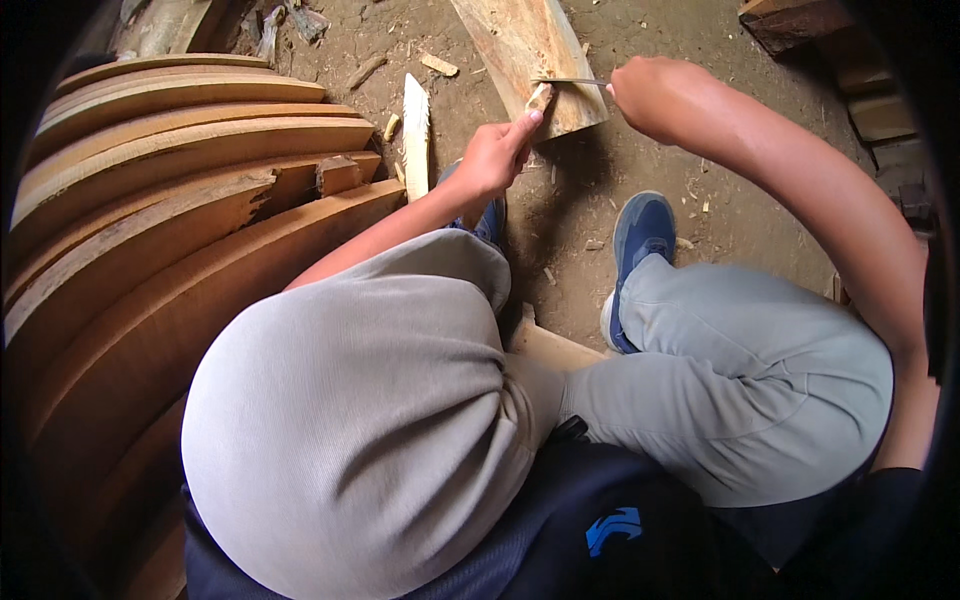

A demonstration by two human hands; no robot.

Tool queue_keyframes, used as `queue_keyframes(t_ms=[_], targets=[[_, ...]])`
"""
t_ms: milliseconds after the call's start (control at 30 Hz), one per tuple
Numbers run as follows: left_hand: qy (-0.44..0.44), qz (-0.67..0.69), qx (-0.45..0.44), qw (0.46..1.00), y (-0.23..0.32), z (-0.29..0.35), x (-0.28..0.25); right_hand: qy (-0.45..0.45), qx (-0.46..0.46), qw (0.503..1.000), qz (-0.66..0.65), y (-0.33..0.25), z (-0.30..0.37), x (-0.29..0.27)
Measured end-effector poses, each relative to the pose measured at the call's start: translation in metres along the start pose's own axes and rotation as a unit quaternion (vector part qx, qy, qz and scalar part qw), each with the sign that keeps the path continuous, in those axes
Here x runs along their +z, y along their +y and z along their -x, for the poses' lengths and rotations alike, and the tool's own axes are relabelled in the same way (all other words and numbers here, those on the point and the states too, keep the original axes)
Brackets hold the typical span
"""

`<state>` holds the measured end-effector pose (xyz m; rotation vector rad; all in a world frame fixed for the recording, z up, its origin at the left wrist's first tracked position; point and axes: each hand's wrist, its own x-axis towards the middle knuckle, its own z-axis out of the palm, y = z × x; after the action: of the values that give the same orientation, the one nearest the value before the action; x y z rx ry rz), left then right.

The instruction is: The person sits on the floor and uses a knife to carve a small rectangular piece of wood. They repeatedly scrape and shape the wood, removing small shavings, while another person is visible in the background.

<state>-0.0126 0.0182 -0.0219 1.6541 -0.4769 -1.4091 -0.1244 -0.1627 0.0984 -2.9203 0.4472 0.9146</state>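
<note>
My left hand [492, 158] is closed round the near end of a small pale piece of wood [541, 97], thumb stretched along it. The piece is held at the near end of a wide wooden board [522, 45] on the ground. My right hand [652, 98] is closed in a fist on a thin, narrow metal blade [577, 80], which looks like a knife. Its blade points left and lies across the far end of the small piece. The handle is hidden inside my fist.
Several thick curved-looking planks [190, 150] are stacked along my left. A pale, splintered strip of wood [415, 138] lies on the dirt floor [560, 230] among wood chips. At the far right are stacked timber blocks [880, 115]. My blue shoe [645, 228] is below the board.
</note>
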Motion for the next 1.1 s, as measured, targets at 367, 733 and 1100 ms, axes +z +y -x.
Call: queue_keyframes(t_ms=[367, 733, 1100], targets=[[-0.011, 0.039, -0.030, 0.999, -0.004, 0.001, -0.005, -0.022, 0.043, 0.999, 0.020, -0.010, 0.013, -0.018], [-0.003, -0.005, -0.018, 1.000, 0.000, 0.000, -0.003, 0.014, 0.003, 1.000, -0.004, -0.014, 0.016, -0.015], [0.010, 0.009, -0.010, 1.000, -0.007, -0.004, -0.001, -0.041, 0.042, 0.998, 0.008, -0.010, 0.001, -0.016]])
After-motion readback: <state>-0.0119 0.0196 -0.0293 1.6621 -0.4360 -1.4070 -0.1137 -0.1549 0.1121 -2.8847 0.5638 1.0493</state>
